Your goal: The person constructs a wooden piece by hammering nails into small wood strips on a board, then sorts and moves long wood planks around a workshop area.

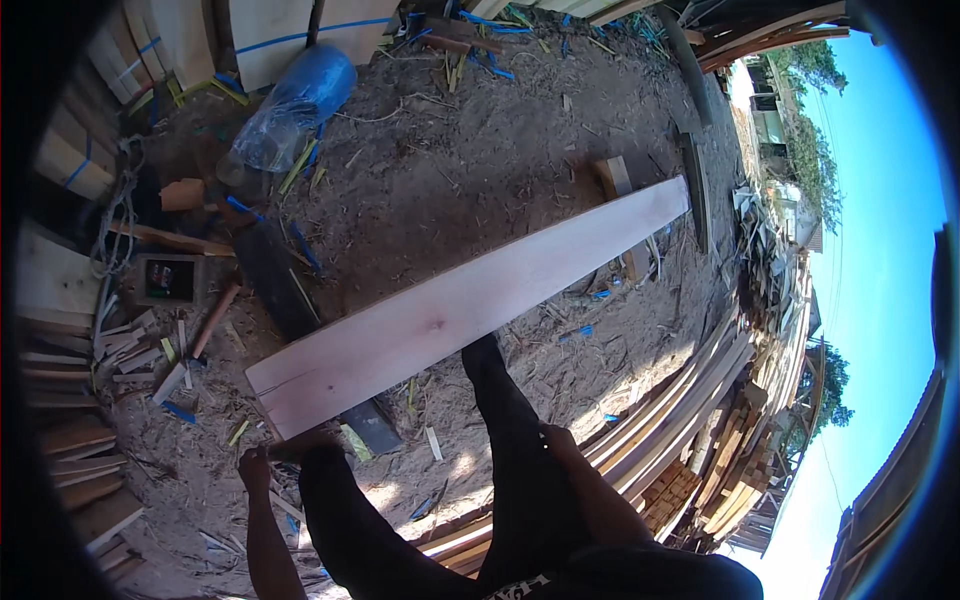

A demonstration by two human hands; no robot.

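A long pale wooden plank [430,320] lies slantwise before me, its near-left end cracked and a knot on its face. Dark timber supports [370,425] show under its left part, and a wooden block [637,262] sits below its far right part. Beside the plank's near-left corner, my left hand [256,468] is closed. A dark shape [300,446] reaches from it toward my left knee; its kind is unclear. My right hand [560,442] rests against my right thigh, its fingers mostly hidden.
Stacked boards [85,440] line the left side, with strapped bundles [270,35] at the top. A large clear-blue plastic bottle [300,105] lies near them. Wood scraps [140,350] and blue strapping litter the dirt. Long timber piles [680,400] stand at right.
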